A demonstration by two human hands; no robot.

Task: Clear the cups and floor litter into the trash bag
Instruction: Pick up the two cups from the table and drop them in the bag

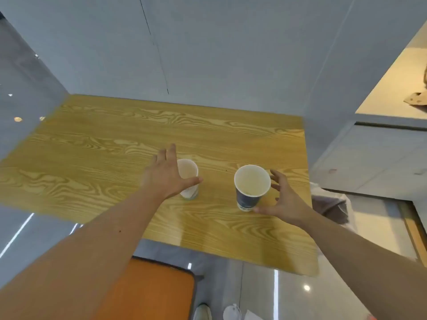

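Two paper cups stand upright on a wooden table [92, 153]. The white cup [189, 179] is left of centre, and my left hand [165, 174] spreads over its left side with the thumb across its front, fingers apart. The dark blue cup [250, 188] with a white rim stands to the right. My right hand [284, 199] curves around its right side, thumb near the base, fingers apart and not closed on it. A clear trash bag [332, 204] shows beyond the table's right edge. White litter [232, 312] lies on the floor near my feet.
An orange chair seat [150, 294] sits under the table's near edge. A grey wall runs behind the table. A shoe [203, 311] shows at the bottom. A brown cardboard piece [416, 101] lies on the floor at far right.
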